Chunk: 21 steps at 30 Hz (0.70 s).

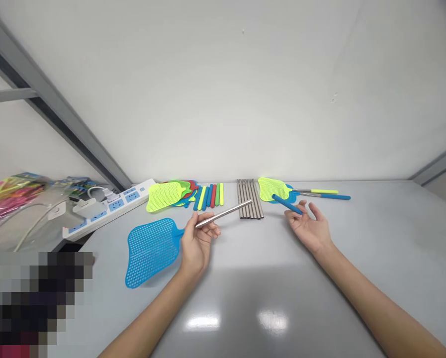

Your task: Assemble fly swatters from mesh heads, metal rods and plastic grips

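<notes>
My left hand (198,243) is closed round a fly swatter whose blue mesh head (153,251) sticks out to the left. Its bare metal tube (224,214) points up and to the right. In my right hand (310,226) a blue handle sleeve (287,204) is pinched between thumb and fingers, other fingers partly spread. The sleeve and the tube's free end are apart. Between and beyond the hands lie several metal tubes (250,201) side by side. Behind the right hand rest fly swatters with handles, a yellow one (275,190) on top of a blue one.
Loose swatter heads (165,195) are piled at the back left, beside a row of coloured handle sleeves (213,195). A white power strip (111,206) with plugs and cables lies left, near plastic bags (14,199). A wall (267,99) stands behind the table.
</notes>
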Each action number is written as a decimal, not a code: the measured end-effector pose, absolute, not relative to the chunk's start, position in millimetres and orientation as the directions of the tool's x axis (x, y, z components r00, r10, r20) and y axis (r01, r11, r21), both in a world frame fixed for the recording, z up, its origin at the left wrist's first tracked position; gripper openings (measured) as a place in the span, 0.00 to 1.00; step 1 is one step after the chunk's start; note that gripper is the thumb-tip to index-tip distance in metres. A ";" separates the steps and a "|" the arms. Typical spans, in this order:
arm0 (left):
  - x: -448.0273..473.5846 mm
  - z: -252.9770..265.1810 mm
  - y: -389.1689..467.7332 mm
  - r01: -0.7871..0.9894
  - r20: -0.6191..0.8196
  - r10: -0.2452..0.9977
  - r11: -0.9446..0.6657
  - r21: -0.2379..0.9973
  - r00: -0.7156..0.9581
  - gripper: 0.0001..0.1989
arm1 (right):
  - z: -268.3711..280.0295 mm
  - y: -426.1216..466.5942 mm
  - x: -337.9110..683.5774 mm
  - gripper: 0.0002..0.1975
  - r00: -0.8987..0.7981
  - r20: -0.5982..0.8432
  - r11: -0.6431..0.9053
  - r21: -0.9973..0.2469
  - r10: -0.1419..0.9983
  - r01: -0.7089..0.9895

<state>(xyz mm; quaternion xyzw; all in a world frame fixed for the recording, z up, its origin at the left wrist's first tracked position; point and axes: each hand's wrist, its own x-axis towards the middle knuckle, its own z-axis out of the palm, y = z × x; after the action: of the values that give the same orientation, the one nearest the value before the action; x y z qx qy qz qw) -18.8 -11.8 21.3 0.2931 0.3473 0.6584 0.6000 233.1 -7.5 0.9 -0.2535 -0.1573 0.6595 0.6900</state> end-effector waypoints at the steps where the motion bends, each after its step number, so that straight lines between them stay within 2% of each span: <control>1: -18.4 21.1 -12.3 -0.588 -0.035 0.994 -0.030 0.809 -0.099 0.14 | 0.5 -7.4 235.6 0.07 0.090 -0.125 0.009 -0.532 0.988 -0.846; 6: -15.3 18.9 -15.7 -0.594 -0.064 0.997 0.029 0.804 -0.038 0.13 | -1.6 -8.1 238.4 0.11 0.075 -0.163 -0.002 -0.431 0.984 -0.903; 11: -13.5 16.4 -15.7 -0.586 -0.082 0.996 0.045 0.809 -0.037 0.12 | -1.3 -7.0 234.8 0.14 0.060 -0.179 -0.045 -0.530 0.982 -0.847; 17: -12.7 14.5 -14.3 -0.576 -0.095 0.994 0.052 0.816 -0.044 0.11 | -1.2 -5.0 235.2 0.22 0.103 -0.184 -0.028 -0.599 0.978 -0.800; 21: -12.9 12.9 -13.2 -0.591 -0.112 0.993 0.063 0.805 -0.047 0.10 | -1.3 -4.8 234.9 0.22 0.069 -0.206 -0.074 -0.615 0.976 -0.785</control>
<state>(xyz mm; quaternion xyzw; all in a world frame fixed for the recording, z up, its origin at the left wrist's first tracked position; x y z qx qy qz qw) -12.9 -13.2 12.9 0.2769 0.3629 0.6259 0.6324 234.9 -4.8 -1.3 -0.3091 -0.1546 0.6644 0.6626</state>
